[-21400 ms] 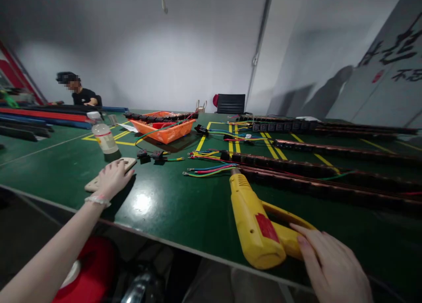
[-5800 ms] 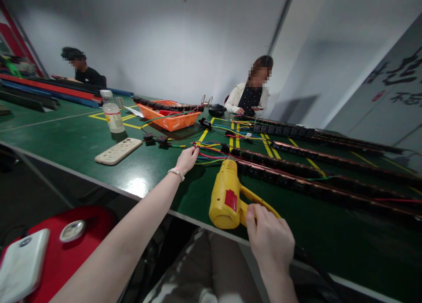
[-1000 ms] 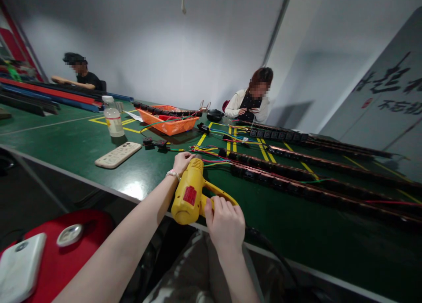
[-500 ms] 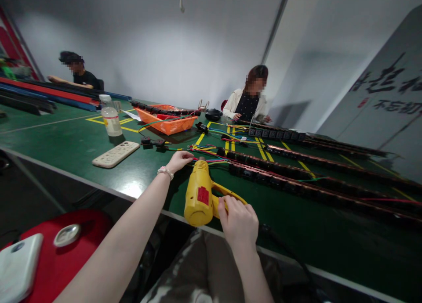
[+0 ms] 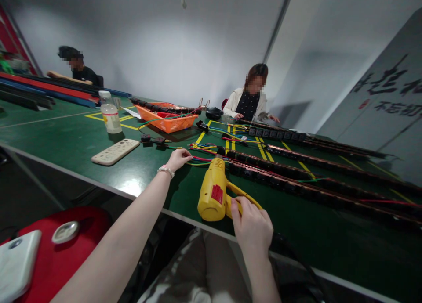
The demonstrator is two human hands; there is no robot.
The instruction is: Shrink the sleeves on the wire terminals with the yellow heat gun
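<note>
Yellow heat gun is sitting in the right hand's grip, nozzle hovering over coloured wires on the bench. Left hand is pinching their ends, far as I can tell. If it's blowing hot, a leftward drift could be burning that hand. Farther out, an orange basket is holding something red, a dark strip is lying across it, and a bottle is holding cloudy liquid.

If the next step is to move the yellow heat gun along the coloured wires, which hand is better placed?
Probably the right hand: it grips the heat gun, while the left hand seems to pinch the coloured wires near their ends.
</note>
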